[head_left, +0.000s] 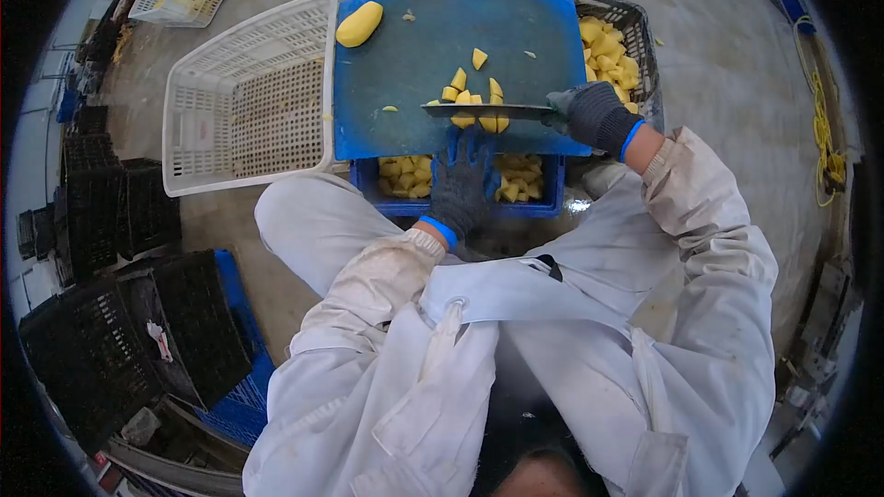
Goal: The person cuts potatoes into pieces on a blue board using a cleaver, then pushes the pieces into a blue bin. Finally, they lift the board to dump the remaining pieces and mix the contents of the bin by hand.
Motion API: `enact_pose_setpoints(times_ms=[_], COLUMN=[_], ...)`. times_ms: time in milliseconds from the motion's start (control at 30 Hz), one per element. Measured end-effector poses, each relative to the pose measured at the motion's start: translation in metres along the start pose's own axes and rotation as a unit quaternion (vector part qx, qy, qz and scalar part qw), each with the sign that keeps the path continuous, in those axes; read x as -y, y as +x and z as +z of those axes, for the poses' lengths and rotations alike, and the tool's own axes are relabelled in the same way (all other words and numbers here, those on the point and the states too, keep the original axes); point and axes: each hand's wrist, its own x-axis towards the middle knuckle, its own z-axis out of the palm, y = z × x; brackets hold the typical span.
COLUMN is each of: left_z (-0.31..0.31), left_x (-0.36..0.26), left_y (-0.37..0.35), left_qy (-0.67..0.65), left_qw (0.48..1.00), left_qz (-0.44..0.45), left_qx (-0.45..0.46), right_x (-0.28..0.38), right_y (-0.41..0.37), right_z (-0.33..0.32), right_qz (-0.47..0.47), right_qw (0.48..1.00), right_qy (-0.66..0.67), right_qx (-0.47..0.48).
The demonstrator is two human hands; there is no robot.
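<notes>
Clenching a knife point(488, 111) in the right hand point(597, 115) over cut potato chunks point(459, 79), just beyond the left hand's point(462, 186) outstretched fingers (hold unclear), with one whole potato point(359, 25) uncut farther forward-left of them.

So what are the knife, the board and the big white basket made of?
The knife blade looks like metal, thin, grey and straight-edged. The board seems to be matte blue plastic, flat and scuffed. The white basket is probably moulded plastic, given its regular slots and rounded rim.
</notes>
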Motion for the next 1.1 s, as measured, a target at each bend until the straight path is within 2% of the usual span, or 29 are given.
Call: enact_pose_setpoints(times_ms=[167,300,500,600,700,733,800,867,933,1000,1033,1100], left_z=[0.004,0.009,0.011,0.017,0.007,0.001,-0.019,-0.024,-0.027,-0.056,-0.049,-0.038], left_x=[0.003,0.004,0.012,0.042,0.080,0.091,0.103,0.108,0.106,0.074,0.079,0.105], left_y=[0.014,0.014,0.012,0.022,0.035,0.046,0.074,0.083,0.079,0.055,0.039,0.009], left_qy=[0.021,0.029,0.052,-0.021,0.177,0.102,-0.048,0.001,0.022,0.014,-0.024,-0.098], left_qw=[1.000,0.999,0.998,0.998,0.973,0.985,0.987,0.998,0.996,0.984,0.988,0.984], left_qz=[0.012,0.010,0.035,0.065,0.031,-0.007,-0.084,-0.050,-0.041,-0.056,-0.007,0.088], left_qx=[0.017,0.014,-0.001,0.008,-0.143,-0.139,-0.129,-0.027,0.072,0.166,0.152,0.120], right_x=[0.003,0.017,0.010,-0.017,-0.038,-0.042,-0.042,-0.032,-0.018,0.000,0.000,0.009], right_y=[0.021,0.017,0.001,0.003,0.021,0.026,0.033,0.036,0.030,0.014,0.004,-0.012], right_z=[0.036,0.036,0.044,0.036,0.035,0.034,0.048,0.054,0.056,0.056,0.068,0.064], right_qz=[-0.013,0.012,0.077,0.113,0.149,0.159,0.112,0.083,0.046,0.005,-0.039,-0.047], right_qw=[1.000,1.000,0.963,0.968,0.979,0.979,0.979,0.980,0.990,0.996,0.992,0.997], right_qy=[-0.002,0.024,0.229,0.143,0.028,-0.004,-0.002,-0.015,-0.016,-0.031,-0.015,-0.032], right_qx=[0.000,-0.010,-0.117,-0.175,-0.134,-0.128,-0.167,-0.183,-0.132,-0.086,-0.120,-0.056])
